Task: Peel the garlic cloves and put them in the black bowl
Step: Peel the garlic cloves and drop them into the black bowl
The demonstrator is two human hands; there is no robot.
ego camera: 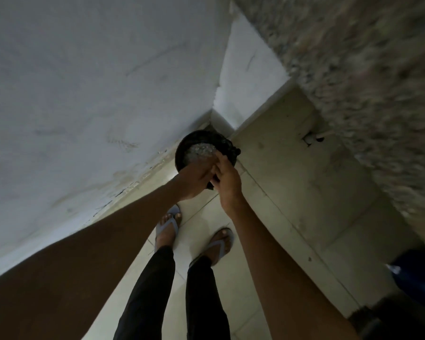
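Note:
A round black container [182, 153] stands on the floor in the corner, lined with something dark and holding pale, shiny scraps [201, 150]. Both hands meet just above its near rim. My left hand [194, 179] reaches in from the left with its fingers against the right hand, so its grip is hidden. My right hand [227, 180] curls around a small dark object [211, 185] that only peeks out between the hands. I cannot make out any garlic cloves. Whether the dark object is the black bowl is unclear in the dim light.
A white wall [84, 94] runs along the left. A speckled stone counter edge [366, 82] overhangs at the right, with a pale tiled face [304, 180] below it. My feet in light flip-flops [168, 227] stand on floor tiles. A blue object [417, 276] sits at lower right.

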